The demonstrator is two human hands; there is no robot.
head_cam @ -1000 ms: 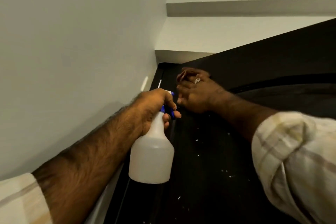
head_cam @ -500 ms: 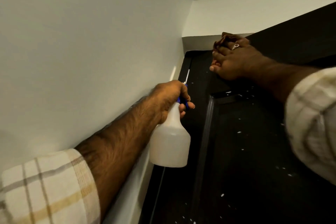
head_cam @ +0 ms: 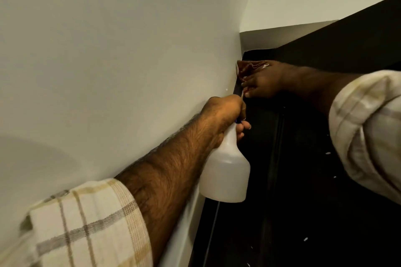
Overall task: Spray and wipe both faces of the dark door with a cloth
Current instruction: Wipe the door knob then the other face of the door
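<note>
from the head camera, looking up along a pale wall [head_cam: 112,45] toward the top corner of the dark door [head_cam: 325,180]; the door fills the right and lower right, its face dotted with small white specks, a raised moulding running down it beside the bottle; above it a white ledge [head_cam: 288,28] juts from the wall.

the left hand [head_cam: 225,115] is closed round the neck of a white spray bottle [head_cam: 225,171]; the fingers curl over the blue trigger part, of which only a sliver shows at the knuckles; the bottle hangs below the fist, tilted a little, its body just in front of the door's left edge; the thumb is hidden behind the hand; the bare forearm runs down to a rolled checked sleeve [head_cam: 86,223] at the lower left.

the right hand [head_cam: 267,82] reaches to the upper corner of the door, just above the left hand and close to it but apart; it presses a reddish-brown cloth [head_cam: 251,66] against the door where the door meets the wall; the fingers lie fairly flat and spread over the cloth, fingertips toward the wall, so the hand is mostly open rather than gripping; whether the thumb pinches the cloth i cannot tell; a ring glints faintly on one finger; the right forearm leads back to a checked cuff [head_cam: 366,128] at the right edge, blurred.
</note>
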